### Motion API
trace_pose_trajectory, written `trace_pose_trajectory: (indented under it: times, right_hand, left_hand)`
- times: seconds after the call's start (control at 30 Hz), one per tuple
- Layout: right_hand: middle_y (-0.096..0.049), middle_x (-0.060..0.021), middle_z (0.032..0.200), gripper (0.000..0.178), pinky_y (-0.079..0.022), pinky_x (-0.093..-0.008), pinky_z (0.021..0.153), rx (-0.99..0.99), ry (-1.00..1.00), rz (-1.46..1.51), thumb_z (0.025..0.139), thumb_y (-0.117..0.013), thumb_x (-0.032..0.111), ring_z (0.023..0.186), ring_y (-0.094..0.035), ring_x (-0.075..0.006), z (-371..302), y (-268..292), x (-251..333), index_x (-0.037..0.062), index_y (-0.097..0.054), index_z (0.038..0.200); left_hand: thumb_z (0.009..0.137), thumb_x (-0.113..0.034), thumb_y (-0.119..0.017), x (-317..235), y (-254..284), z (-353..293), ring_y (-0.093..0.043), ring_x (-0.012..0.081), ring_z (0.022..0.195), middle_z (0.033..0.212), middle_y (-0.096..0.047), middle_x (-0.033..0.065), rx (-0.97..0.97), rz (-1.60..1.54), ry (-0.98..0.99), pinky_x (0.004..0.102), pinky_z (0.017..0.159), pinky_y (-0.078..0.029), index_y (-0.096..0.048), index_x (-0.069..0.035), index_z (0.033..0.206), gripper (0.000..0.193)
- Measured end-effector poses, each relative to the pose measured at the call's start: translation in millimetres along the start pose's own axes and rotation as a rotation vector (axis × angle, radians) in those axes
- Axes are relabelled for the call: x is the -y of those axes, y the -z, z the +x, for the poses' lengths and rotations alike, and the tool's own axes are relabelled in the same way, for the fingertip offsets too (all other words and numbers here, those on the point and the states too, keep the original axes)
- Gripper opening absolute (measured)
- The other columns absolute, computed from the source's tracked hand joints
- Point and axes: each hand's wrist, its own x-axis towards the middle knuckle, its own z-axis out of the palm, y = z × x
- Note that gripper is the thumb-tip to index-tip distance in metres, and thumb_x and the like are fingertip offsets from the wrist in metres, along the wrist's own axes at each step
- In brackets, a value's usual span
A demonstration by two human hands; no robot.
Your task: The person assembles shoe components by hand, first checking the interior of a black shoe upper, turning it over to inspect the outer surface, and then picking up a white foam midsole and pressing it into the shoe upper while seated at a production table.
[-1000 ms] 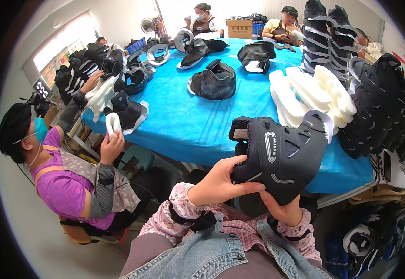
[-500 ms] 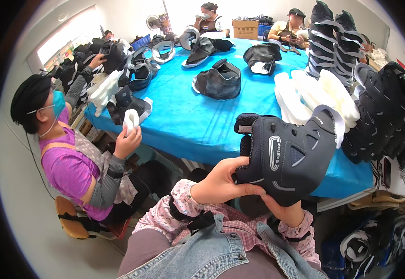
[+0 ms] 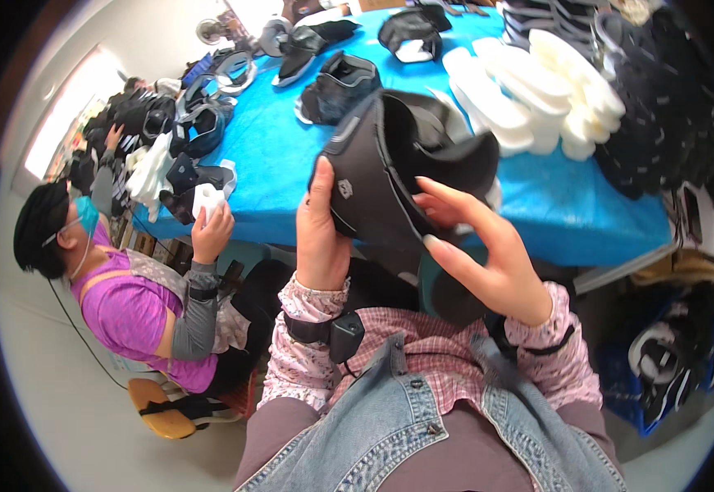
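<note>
A black shoe upper (image 3: 365, 193) is held up in front of me, its padded collar opening turned up and to the right. My left hand (image 3: 324, 234) grips it at the left side, thumb lying along the outer face. At the opening's right edge is my right hand (image 3: 496, 262), its fingertips inside the rim and its thumb at the lower edge. Beyond it, on the blue-covered table (image 3: 266, 156), stands another black upper (image 3: 344, 86), partly hidden by the one I hold.
White foot-shaped forms (image 3: 529, 90) lie at the back right beside a tall heap of dark uppers (image 3: 668, 115). To my left sits a co-worker (image 3: 131, 303) holding a white piece (image 3: 207, 201). A blue crate (image 3: 644, 402) with shoe parts stands low at the right.
The shoe upper has swung left and turned, so its opening now shows instead of its printed side. My right hand has moved from underneath to the opening's edge. The view has tilted down.
</note>
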Motion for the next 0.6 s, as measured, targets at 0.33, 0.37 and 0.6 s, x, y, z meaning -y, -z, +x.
trace_pose_trajectory:
  times: [0.33, 0.37, 0.6]
  right_hand:
    - [-0.063, -0.0079, 0.105, 0.028, -0.045, -0.0233, 0.078, -0.104, 0.040, 0.052, 0.092, -0.053, 0.008, 0.091, -0.059, -0.0117, 11, 0, -14, -0.0014, -0.057, 0.118]
    - [-0.063, -0.0079, 0.105, 0.028, -0.045, -0.0233, 0.078, -0.108, 0.040, 0.050, 0.092, -0.053, 0.008, 0.091, -0.059, -0.0117, 12, 1, -15, -0.0014, -0.057, 0.118]
    - [-0.064, -0.0110, 0.097, 0.024, -0.047, -0.0253, 0.075, -0.115, 0.114, -0.075, 0.089, -0.055, 0.006, 0.086, -0.060, -0.0135, 13, -1, -23, -0.0045, -0.058, 0.110]
  left_hand:
    - [0.095, -0.035, -0.049, 8, -2, -6, -0.060, 0.0171, 0.102, 0.116, -0.060, 0.0076, -0.019, 0.045, -0.089, 0.0323, 0.088, -0.048, -0.052, -0.003, 0.121, 0.041]
    - [0.095, -0.035, -0.049, 10, -2, -5, -0.060, 0.0170, 0.102, 0.116, -0.060, 0.0075, -0.014, 0.054, -0.096, 0.0322, 0.087, -0.048, -0.052, -0.003, 0.121, 0.041]
    - [0.094, -0.033, -0.052, 15, -4, 3, -0.061, 0.0147, 0.098, 0.112, -0.062, 0.0067, -0.043, 0.136, -0.217, 0.0291, 0.084, -0.048, -0.054, -0.002, 0.118, 0.038]
